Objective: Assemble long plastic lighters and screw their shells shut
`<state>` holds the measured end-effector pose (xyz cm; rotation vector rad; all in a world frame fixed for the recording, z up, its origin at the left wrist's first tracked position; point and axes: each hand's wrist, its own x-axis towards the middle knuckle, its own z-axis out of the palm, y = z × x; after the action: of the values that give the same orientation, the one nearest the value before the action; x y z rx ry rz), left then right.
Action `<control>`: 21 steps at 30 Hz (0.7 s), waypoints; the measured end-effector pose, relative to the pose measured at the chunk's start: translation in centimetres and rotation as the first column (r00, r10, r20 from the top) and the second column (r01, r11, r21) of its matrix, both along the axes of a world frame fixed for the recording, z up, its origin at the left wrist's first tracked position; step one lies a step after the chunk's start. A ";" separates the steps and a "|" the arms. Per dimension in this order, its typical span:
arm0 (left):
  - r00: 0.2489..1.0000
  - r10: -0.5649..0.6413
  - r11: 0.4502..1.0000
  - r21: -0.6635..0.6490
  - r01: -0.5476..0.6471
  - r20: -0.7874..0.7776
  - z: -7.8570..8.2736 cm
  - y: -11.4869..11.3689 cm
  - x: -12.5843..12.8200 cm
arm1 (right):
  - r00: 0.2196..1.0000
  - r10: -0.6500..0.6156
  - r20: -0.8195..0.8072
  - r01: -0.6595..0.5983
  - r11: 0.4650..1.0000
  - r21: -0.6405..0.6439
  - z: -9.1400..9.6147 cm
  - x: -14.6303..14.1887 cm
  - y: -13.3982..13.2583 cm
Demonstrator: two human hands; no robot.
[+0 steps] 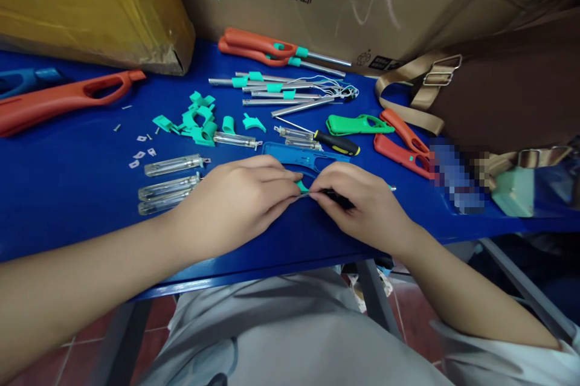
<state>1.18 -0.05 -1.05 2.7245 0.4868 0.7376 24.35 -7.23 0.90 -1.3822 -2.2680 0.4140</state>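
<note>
My left hand and my right hand meet near the table's front edge, both with fingers pinched. A thin greyish piece shows between their fingertips, and something black sits under my right fingers; I cannot make out what they are. A teal bit peeks out beside my left fingertips. Just beyond my hands lies a blue lighter casing half, partly covered. To the left of my left hand are clear lighter fuel tanks, some hidden behind it. A black-and-yellow screwdriver rests past my right hand.
Teal plastic parts are heaped at left centre. Metal lighter tubes with wires and orange lighters lie farther back. Green and red casings are on the right, before a brown bag. Cardboard boxes border the back.
</note>
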 end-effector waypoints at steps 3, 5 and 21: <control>1.000 -0.002 1.000 -0.021 0.002 0.003 0.1 0.0 0.1 | 0.999 -0.016 0.039 0.017 0.999 -0.034 0.4 -0.2 0.1; 1.000 0.014 0.998 -0.059 -0.014 -0.005 0.3 -0.1 0.1 | 0.999 -0.005 0.052 0.008 0.998 -0.057 0.7 -0.2 0.3; 0.995 0.076 0.939 -0.330 -0.095 -0.072 1.6 -0.1 -0.2 | 0.987 0.116 -0.110 -0.124 0.990 -0.073 1.4 -0.7 1.6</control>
<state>1.00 -0.16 0.56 2.4248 0.6807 0.5395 23.63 -5.68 2.30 -1.2340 -2.2766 0.6092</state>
